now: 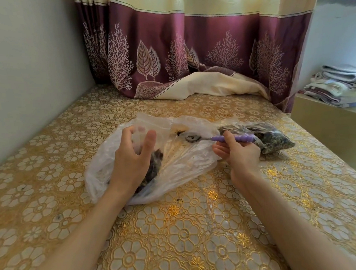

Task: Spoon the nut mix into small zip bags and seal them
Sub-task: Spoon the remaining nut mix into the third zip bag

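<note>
A large crumpled clear plastic bag (pixel 181 161) lies on the table with dark nut mix (pixel 154 165) inside it. My left hand (pixel 132 158) holds a small clear zip bag (pixel 151 124) upright, fingers curled round it, its mouth pointing away from me. My right hand (pixel 238 152) grips the purple beaded handle of a metal spoon (pixel 231 139). The spoon's bowl (pixel 191 138) rests over the large bag. To the right lie filled small zip bags (pixel 264 135) of dark mix, just behind my right hand.
The table carries a gold floral cloth (pixel 178 228). A maroon and cream curtain (pixel 189 61) hangs behind and drapes onto the table's far edge. A wall (pixel 23 81) bounds the left side. Folded towels (pixel 340 85) sit on a shelf at right.
</note>
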Demonstrator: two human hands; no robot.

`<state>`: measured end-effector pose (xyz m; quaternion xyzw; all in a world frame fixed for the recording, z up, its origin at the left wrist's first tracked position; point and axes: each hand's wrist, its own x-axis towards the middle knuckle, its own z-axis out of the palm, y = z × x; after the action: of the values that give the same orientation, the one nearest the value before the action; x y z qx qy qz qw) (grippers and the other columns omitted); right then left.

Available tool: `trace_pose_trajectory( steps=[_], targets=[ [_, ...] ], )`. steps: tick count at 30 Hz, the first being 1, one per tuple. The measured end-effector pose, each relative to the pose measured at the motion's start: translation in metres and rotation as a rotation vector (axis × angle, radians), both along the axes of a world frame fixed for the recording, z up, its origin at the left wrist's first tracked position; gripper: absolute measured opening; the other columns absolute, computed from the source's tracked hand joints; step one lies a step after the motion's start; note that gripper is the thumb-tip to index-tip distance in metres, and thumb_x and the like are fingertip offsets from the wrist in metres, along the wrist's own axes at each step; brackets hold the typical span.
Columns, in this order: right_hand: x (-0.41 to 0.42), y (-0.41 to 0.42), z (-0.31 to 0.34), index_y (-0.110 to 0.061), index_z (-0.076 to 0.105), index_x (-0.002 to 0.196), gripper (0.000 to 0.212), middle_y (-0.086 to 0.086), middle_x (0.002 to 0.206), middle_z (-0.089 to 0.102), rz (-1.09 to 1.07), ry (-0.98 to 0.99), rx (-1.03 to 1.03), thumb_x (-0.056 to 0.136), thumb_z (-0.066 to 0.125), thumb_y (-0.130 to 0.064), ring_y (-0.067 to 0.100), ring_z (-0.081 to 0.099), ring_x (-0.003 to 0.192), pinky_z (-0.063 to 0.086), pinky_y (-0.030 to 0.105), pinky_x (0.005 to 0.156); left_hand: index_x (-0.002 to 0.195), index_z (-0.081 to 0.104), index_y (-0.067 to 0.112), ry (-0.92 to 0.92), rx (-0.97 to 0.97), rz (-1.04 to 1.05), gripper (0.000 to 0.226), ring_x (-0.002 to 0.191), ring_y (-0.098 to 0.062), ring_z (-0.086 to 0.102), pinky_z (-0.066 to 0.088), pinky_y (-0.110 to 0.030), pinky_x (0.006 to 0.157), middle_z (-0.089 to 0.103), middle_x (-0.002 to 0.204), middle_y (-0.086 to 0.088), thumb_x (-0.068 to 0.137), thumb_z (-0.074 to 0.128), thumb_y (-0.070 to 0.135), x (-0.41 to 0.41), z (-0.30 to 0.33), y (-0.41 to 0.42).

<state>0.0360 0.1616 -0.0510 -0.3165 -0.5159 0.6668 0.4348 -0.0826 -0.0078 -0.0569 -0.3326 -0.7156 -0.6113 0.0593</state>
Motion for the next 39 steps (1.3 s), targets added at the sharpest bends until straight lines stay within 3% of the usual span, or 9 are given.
trace_pose_trajectory(
  steps=[4, 8, 16, 20, 28, 32, 39],
  targets=[
    [0.002, 0.002, 0.000, -0.008, 0.068, 0.066, 0.032, 0.008, 0.066, 0.069, 0.009, -0.040, 0.042, 0.095, 0.056, -0.016, 0.010, 0.063, 0.048, 0.053, 0.017, 0.051, 0.107, 0.045, 0.024, 0.001, -0.011, -0.006, 0.054, 0.038, -0.006, 0.028, 0.025, -0.016, 0.039, 0.037, 0.056, -0.005, 0.075, 0.040, 0.067, -0.001, -0.001, 0.000],
    [0.003, 0.001, 0.000, -0.009, 0.069, 0.064, 0.034, 0.008, 0.063, 0.068, 0.017, -0.052, 0.051, 0.095, 0.056, -0.017, 0.009, 0.061, 0.047, 0.049, 0.016, 0.046, 0.108, 0.046, 0.023, 0.006, -0.017, 0.004, 0.053, 0.036, -0.006, 0.028, 0.025, -0.014, 0.038, 0.034, 0.052, 0.001, 0.077, 0.040, 0.065, -0.001, -0.001, 0.001],
    [0.003, -0.002, 0.003, -0.011, 0.067, 0.041, 0.057, 0.009, 0.060, 0.068, 0.080, -0.021, -0.014, 0.096, 0.052, -0.014, 0.009, 0.055, 0.042, 0.043, 0.015, 0.038, 0.107, 0.046, 0.022, 0.016, -0.023, 0.020, 0.048, 0.032, -0.005, 0.030, 0.027, -0.012, 0.037, 0.032, 0.047, 0.010, 0.079, 0.040, 0.061, 0.000, 0.000, 0.001],
    [0.006, -0.003, 0.005, -0.008, 0.067, 0.054, 0.045, 0.017, 0.069, 0.067, 0.057, -0.019, -0.009, 0.096, 0.052, -0.014, 0.010, 0.053, 0.042, 0.042, 0.015, 0.037, 0.107, 0.046, 0.022, 0.008, -0.013, 0.011, 0.050, 0.032, -0.005, 0.031, 0.026, -0.011, 0.037, 0.033, 0.047, 0.010, 0.078, 0.041, 0.062, 0.000, 0.001, 0.001],
    [0.012, -0.007, 0.022, -0.004, 0.065, 0.059, 0.040, 0.018, 0.071, 0.068, 0.040, 0.061, 0.002, 0.095, 0.051, -0.012, 0.012, 0.049, 0.045, 0.036, 0.016, 0.037, 0.108, 0.046, 0.021, 0.008, -0.015, 0.005, 0.051, 0.032, -0.004, 0.030, 0.026, -0.012, 0.036, 0.031, 0.048, 0.009, 0.078, 0.041, 0.062, 0.000, 0.000, 0.000],
    [0.014, -0.015, 0.046, -0.012, 0.068, 0.049, 0.050, 0.019, 0.075, 0.071, 0.070, 0.149, 0.118, 0.096, 0.053, -0.016, 0.010, 0.050, 0.045, 0.036, 0.016, 0.039, 0.110, 0.046, 0.019, 0.004, -0.020, 0.001, 0.049, 0.032, -0.004, 0.029, 0.025, -0.011, 0.036, 0.031, 0.048, 0.010, 0.081, 0.043, 0.058, 0.000, 0.000, 0.000],
    [0.013, -0.040, 0.065, -0.005, 0.067, 0.075, 0.027, 0.013, 0.083, 0.074, 0.303, 0.161, 0.384, 0.095, 0.054, -0.016, 0.012, 0.054, 0.049, 0.038, 0.017, 0.040, 0.110, 0.046, 0.019, -0.019, 0.005, -0.018, 0.063, 0.032, -0.005, 0.027, 0.022, -0.011, 0.036, 0.032, 0.044, 0.010, 0.077, 0.043, 0.073, 0.001, 0.001, -0.001]
  ],
)
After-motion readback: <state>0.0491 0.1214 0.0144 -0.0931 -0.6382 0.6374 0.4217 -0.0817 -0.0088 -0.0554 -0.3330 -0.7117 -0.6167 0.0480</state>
